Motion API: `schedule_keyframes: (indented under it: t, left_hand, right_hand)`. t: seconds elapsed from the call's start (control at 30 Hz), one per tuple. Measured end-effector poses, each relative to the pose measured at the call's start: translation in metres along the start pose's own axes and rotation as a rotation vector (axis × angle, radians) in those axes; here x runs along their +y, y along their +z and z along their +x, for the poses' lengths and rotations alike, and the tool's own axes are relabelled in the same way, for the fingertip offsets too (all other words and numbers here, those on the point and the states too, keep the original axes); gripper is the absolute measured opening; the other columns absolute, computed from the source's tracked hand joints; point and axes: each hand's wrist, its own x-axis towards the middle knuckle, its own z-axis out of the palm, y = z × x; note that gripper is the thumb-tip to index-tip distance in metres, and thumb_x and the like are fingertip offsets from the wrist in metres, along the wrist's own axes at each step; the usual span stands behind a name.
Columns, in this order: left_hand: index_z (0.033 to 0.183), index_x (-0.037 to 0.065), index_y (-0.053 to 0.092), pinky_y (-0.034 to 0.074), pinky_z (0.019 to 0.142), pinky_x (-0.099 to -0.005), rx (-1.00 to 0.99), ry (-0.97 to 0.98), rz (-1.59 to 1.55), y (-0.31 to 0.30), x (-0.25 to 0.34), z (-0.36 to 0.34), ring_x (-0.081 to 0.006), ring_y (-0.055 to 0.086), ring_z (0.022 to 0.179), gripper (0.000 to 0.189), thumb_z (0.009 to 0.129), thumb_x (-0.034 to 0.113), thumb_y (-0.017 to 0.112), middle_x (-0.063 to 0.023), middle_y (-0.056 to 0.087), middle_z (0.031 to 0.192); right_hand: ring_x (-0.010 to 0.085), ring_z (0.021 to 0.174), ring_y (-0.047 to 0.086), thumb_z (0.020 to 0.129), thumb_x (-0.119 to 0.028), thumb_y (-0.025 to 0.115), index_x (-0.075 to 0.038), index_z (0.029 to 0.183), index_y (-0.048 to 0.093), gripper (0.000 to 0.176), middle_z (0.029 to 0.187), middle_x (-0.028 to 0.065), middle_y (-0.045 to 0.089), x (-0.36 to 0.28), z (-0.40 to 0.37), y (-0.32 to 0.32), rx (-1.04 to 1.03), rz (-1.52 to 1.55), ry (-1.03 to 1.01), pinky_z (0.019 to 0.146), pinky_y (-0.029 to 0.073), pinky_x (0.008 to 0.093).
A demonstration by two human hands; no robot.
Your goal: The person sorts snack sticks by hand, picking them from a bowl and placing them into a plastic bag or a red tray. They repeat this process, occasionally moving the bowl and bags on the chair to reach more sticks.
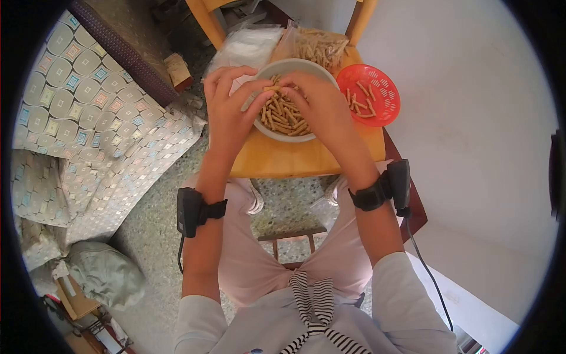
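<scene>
Above bowl (277,137) of sticks (287,120): left hand (227,115) and right hand (323,106) both pinch one stick (272,89), lying crosswise between them, equally near.

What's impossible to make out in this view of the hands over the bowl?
- Head view: the left hand and right hand cover much of the bowl; their grip is hidden.
- The sticks are too small to identify.
- The floor clutter at lower left is cut off by the lens edge.
</scene>
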Motion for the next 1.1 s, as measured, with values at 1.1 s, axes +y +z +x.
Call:
schedule_keyframes:
  t: [1.1]
  left_hand:
    - [0.094, 0.013, 0.077, 0.039, 0.106, -0.0429, -0.136, -0.171, -0.127, -0.006, -0.018, 0.002, -0.0312, 0.045, 0.126, 0.015, 0.081, 0.020, 0.080, -0.0031, 0.060, 0.131]
  right_hand:
    - [0.0307, 0.084, 0.069, 0.090, -0.026, 0.070, -0.008, 0.114, 0.062, 0.031, 0.101, 0.0115, 0.070, -0.005, -0.001, 0.004, -0.098, 0.014, 0.126, 0.072, 0.054, 0.0416]
